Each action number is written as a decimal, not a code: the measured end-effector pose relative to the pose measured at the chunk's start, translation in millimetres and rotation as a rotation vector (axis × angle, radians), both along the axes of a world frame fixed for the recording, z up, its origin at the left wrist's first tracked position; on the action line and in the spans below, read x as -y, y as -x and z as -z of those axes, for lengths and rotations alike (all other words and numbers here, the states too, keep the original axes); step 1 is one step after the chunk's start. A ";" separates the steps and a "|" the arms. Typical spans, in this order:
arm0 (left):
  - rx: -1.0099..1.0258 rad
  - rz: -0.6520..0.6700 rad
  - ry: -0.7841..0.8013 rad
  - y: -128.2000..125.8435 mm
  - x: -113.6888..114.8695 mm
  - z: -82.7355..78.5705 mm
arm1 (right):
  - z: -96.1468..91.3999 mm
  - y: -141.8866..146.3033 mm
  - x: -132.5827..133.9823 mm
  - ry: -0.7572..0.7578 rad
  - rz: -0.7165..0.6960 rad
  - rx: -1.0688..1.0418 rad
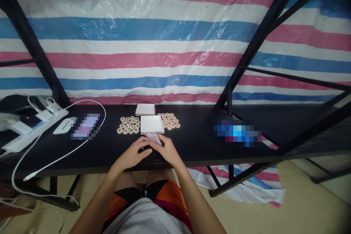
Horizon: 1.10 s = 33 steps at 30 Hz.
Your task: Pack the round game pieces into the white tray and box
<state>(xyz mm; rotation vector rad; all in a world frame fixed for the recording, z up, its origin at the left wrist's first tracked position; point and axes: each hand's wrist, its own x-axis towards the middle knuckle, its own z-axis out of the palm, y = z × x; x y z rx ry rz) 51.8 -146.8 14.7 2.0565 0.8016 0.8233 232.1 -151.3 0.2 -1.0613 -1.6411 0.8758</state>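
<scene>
My left hand (135,152) and my right hand (166,150) meet at the front of the black table (197,142), fingers closed on a small folded paper sheet with red print (153,138). Just behind the sheet sits a white square box (152,124). A second white box part (145,109) lies farther back. Several round wooden chess pieces (128,125) are grouped left of the box, and another group of chess pieces (168,120) lies to its right.
At the left are a white power strip (33,128) with cables, a white mouse (62,125) and a blurred flat object (85,126). A blurred blue object (237,132) lies at the right. Black frame bars cross overhead; a striped tarp hangs behind.
</scene>
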 end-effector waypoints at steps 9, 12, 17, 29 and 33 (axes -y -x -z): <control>0.217 -0.333 0.167 -3.5 -17.8 20.0 | 8.9 -5.9 -6.7 0.053 0.082 -0.116; 0.216 -0.277 0.258 -4.1 -18.8 18.4 | 8.7 -6.6 -6.5 0.070 0.082 -0.135; 0.106 -0.247 0.186 -2.4 -11.6 7.0 | 9.4 -5.5 -8.1 0.031 0.128 -0.087; 0.114 -0.376 0.226 -0.5 -11.1 6.3 | 6.2 -3.9 -5.1 0.103 0.103 -0.076; 0.170 -0.380 0.244 1.2 -12.7 7.5 | 6.9 -3.4 -5.0 0.094 0.036 -0.184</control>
